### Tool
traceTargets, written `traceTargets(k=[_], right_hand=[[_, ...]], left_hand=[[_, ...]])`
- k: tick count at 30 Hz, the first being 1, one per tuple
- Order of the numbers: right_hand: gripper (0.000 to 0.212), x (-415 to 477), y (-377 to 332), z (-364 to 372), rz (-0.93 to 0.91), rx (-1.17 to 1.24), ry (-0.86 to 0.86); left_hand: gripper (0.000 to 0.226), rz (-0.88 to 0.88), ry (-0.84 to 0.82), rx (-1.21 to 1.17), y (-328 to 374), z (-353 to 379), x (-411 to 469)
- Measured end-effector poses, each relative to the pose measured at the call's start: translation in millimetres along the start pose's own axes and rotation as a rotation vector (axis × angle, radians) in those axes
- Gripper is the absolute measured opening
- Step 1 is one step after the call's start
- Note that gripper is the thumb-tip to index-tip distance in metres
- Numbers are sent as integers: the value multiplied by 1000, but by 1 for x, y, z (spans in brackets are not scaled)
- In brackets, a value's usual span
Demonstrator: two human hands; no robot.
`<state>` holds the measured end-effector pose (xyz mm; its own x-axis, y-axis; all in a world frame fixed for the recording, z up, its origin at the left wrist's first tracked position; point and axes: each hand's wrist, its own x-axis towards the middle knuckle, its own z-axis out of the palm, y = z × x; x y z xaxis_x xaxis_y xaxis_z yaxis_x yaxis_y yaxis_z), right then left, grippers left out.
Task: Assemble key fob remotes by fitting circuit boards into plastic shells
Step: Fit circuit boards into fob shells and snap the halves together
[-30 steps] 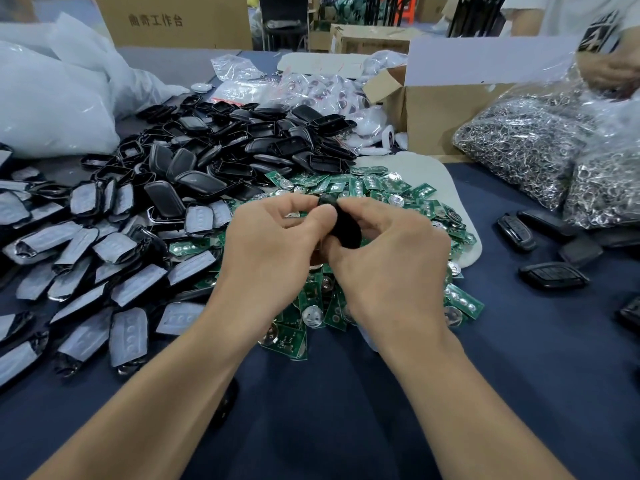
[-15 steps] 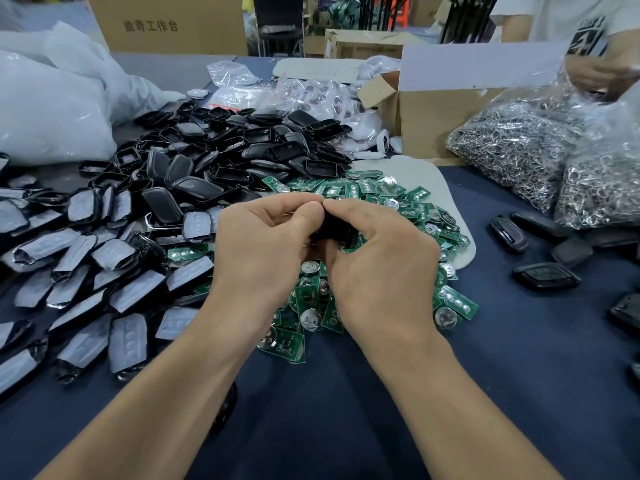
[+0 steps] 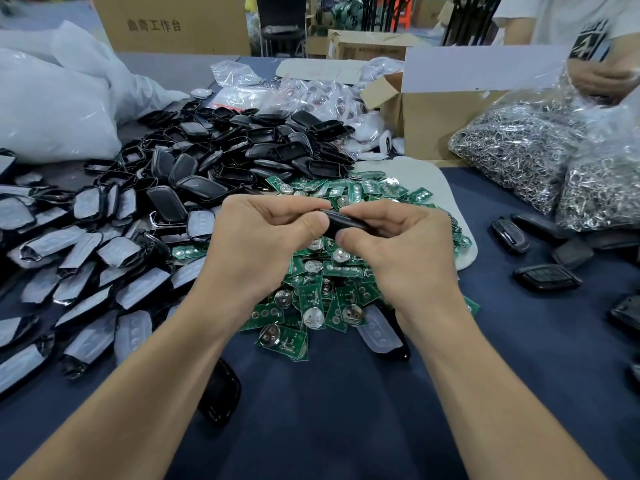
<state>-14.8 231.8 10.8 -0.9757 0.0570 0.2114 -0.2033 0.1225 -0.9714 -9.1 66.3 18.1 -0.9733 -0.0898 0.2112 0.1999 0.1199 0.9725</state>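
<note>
Over the middle of the worktop (image 3: pixel 346 417), the left hand (image 3: pixel 256 247) and right hand (image 3: pixel 401 254) share one black shell (image 3: pixel 341 220), each grip pinching an end between thumb and curled fingers, just above the heap of green circuit boards (image 3: pixel 311 296); spare shells (image 3: pixel 214 161) crowd the left edge.

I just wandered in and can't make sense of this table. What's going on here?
A person is putting key fob remotes together. Their left hand and right hand both pinch one black shell above a heap of green circuit boards. Whether a board sits inside it cannot be seen. Empty black shells are piled to the left, and a few black fobs lie on the blue cloth to the right.
</note>
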Motion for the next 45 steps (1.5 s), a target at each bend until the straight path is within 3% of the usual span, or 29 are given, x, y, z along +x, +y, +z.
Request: traceTargets(k=[4,8,18,32,39,41,45], right_hand=[[34,0,1,0,-4,16,-6],[20,-1,-2,0,0,61,-93],[21,0,-4,0,-31,86,-72],[36,-3,-4,0,-84,23,15],[17,1,-2,6,270,482,-33],[19,1,-2,3,284,423,-78],[20,1,-1,0,39,-45,-44]], left_hand=[[19,-1,-13,2,-1,2,1],[18,44,7,-15,-4,1,1],[27,58,15,-58,-4,3,1],[24,91,-4,7,-4,5,-1],[28,40,-7,-100,-3,10,-4],[29,36,44,-80,-3,10,-5],[31,87,87,109,-1,6,-5]])
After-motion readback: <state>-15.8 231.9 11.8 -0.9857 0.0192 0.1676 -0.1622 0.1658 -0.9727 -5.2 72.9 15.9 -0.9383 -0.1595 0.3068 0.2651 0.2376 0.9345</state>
